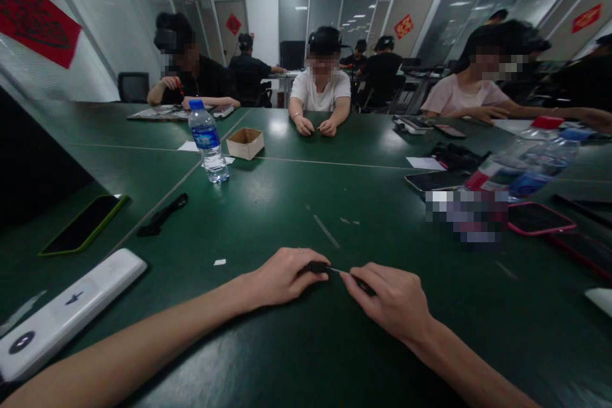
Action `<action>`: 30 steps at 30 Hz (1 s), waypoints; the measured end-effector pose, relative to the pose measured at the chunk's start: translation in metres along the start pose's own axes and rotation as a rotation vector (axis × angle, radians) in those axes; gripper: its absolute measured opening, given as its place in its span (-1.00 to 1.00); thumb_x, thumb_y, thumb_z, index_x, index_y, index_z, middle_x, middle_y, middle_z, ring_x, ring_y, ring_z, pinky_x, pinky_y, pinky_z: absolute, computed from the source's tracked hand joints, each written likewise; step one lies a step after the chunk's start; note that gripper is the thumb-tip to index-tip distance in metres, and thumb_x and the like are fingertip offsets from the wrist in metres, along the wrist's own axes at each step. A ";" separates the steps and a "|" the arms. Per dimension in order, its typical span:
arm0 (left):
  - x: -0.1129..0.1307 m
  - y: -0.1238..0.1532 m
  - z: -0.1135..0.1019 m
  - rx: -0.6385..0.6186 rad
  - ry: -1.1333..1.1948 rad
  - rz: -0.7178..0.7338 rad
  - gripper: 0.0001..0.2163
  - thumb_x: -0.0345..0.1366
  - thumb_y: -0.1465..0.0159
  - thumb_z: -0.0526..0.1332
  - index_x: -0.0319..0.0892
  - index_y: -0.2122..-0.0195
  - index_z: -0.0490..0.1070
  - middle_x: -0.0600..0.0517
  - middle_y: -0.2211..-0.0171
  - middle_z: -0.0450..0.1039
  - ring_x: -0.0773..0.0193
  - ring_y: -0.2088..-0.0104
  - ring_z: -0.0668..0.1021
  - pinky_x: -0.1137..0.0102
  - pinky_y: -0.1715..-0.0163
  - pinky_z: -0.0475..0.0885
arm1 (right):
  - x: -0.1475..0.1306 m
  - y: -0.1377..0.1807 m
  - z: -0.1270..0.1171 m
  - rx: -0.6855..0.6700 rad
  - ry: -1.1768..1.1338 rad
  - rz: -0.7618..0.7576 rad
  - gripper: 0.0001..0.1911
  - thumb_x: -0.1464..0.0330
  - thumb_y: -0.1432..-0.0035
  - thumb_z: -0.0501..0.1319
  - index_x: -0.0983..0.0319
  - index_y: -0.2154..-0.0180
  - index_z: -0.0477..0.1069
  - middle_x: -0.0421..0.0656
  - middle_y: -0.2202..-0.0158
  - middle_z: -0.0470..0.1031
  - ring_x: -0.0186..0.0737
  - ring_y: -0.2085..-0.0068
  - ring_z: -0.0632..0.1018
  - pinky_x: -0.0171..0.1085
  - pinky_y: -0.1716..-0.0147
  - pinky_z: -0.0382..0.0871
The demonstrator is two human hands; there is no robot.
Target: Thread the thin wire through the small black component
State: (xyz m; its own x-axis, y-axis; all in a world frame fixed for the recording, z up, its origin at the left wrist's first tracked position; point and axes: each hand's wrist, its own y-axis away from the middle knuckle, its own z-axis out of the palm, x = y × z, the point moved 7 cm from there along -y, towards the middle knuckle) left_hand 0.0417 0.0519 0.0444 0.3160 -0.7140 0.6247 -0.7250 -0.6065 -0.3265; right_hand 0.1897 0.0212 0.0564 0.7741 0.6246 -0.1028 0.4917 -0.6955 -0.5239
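Over the green table, my left hand pinches a small black piece between thumb and fingers. A thin, light metal shaft runs from that piece toward my right hand. The fingers of my right hand are closed around a slim, dark tool, its handle mostly hidden in the palm; its exact kind cannot be made out. Both hands are close together, low above the tabletop. A white paper scrap lies beside my left wrist.
At left are a white elongated device, a green-edged phone, a black strap, a water bottle and an open box. Bottles and a pink-edged phone stand or lie right. People sit across the table.
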 end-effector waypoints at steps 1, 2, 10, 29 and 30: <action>0.001 0.000 -0.001 0.003 0.011 -0.001 -0.78 -0.27 -0.34 0.11 -0.22 0.03 0.36 -0.03 0.18 0.49 0.29 0.21 0.52 0.41 0.17 0.41 | 0.001 0.000 -0.001 0.015 -0.017 -0.004 -0.74 0.29 -0.24 0.13 0.24 0.41 0.51 -0.24 0.56 0.44 -0.46 0.57 0.37 -0.40 0.55 0.13; 0.002 0.000 -0.002 0.005 0.018 -0.002 -0.78 -0.27 -0.34 0.11 -0.22 0.04 0.37 -0.03 0.19 0.49 0.29 0.22 0.53 0.41 0.18 0.41 | 0.001 0.000 -0.002 0.028 -0.027 -0.010 -0.74 0.29 -0.23 0.14 0.24 0.42 0.50 -0.24 0.56 0.43 -0.45 0.57 0.38 -0.40 0.55 0.13; -0.002 0.000 0.001 -0.026 -0.013 0.002 -0.77 -0.25 -0.34 0.12 -0.23 0.05 0.38 -0.02 0.23 0.48 0.31 0.25 0.52 0.44 0.22 0.40 | 0.000 -0.005 -0.008 0.065 -0.151 -0.040 -0.79 0.32 -0.20 0.17 0.24 0.42 0.49 -0.24 0.56 0.44 -0.44 0.56 0.41 -0.41 0.54 0.22; -0.015 -0.003 -0.008 0.081 0.044 -0.176 -0.78 -0.26 -0.25 0.23 -0.14 0.09 0.48 0.03 0.21 0.53 0.31 0.28 0.53 0.43 0.28 0.40 | 0.020 -0.004 0.012 -0.133 -0.031 0.063 -0.68 0.22 -0.28 0.07 0.22 0.36 0.51 -0.22 0.50 0.46 -0.43 0.51 0.41 -0.40 0.50 0.17; -0.014 -0.003 -0.008 0.082 0.038 -0.176 -0.78 -0.27 -0.25 0.23 -0.14 0.09 0.48 0.03 0.21 0.53 0.31 0.27 0.53 0.42 0.27 0.40 | 0.019 -0.003 0.012 -0.133 -0.032 0.064 -0.68 0.22 -0.28 0.07 0.22 0.36 0.51 -0.22 0.49 0.47 -0.43 0.50 0.42 -0.40 0.50 0.17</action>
State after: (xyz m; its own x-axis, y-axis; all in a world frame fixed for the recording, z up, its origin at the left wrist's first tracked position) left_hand 0.0342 0.0667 0.0419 0.4087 -0.5817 0.7032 -0.6082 -0.7481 -0.2654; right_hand 0.1978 0.0398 0.0460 0.7933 0.5872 -0.1608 0.4920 -0.7739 -0.3989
